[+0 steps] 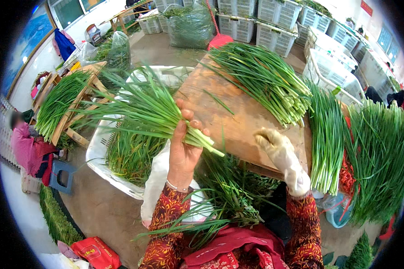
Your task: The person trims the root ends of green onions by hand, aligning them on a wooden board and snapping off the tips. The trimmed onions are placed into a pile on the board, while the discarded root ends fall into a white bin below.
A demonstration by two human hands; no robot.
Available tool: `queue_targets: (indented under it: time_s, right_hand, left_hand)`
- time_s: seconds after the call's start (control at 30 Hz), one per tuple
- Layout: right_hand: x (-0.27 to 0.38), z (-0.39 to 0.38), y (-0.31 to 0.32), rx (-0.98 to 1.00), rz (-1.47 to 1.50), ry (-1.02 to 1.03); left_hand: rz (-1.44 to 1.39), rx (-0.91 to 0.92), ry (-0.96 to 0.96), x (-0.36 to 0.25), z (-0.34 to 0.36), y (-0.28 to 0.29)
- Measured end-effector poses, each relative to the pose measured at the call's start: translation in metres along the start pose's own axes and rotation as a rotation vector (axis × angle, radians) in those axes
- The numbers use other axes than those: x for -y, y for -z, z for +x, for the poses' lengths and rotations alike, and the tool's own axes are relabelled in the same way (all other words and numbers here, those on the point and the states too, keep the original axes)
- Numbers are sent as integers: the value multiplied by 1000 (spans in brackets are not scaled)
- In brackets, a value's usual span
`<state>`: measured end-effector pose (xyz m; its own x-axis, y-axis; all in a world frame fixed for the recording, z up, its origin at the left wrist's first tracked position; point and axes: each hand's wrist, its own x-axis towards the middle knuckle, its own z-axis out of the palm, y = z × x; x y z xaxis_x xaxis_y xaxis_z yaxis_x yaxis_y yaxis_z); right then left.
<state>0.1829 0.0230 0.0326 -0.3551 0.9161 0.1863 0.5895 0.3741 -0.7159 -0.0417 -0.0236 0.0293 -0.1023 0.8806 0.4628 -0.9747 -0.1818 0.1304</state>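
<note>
In my bare left hand [184, 139] is a bunch of garlic chives [155, 110], gripped near the pale stem ends. Its green leaves fan out to the upper left, over a white crate [137, 193]. My right hand [276, 150], in a pale glove, hovers at the near right of the wooden board [238, 130]. Its fingers are curled together, and nothing shows in them. A large pile of chives [265, 80] lies across the board's far side, pale ends toward the right. One loose leaf [218, 102] rests on the wood. More leaves [229, 193] hang over my lap.
Upright chive bundles [325, 139] stand right of the board, beside red ties [346, 179]. Stacked white crates [278, 38] and a filled plastic bag [191, 29] stand behind. At left, another person [29, 139] sits near a chive-covered bench [63, 101]. A red bag [95, 252] lies lower left.
</note>
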Motion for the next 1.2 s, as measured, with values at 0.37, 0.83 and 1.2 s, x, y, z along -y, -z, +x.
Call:
queue_targets:
  time_s: [0.37,0.83,1.2]
  right_hand:
    - [46,35,-53,513,111,47]
    - [59,-19,-9,-349,-10,272]
    - [8,-21,14,-185,925,-64]
  left_hand:
    - [476,-273,-16,-13,-4,-6]
    - [671,-281,-36,82,-6,-35]
    - [740,-205,-121,52,-13,-36]
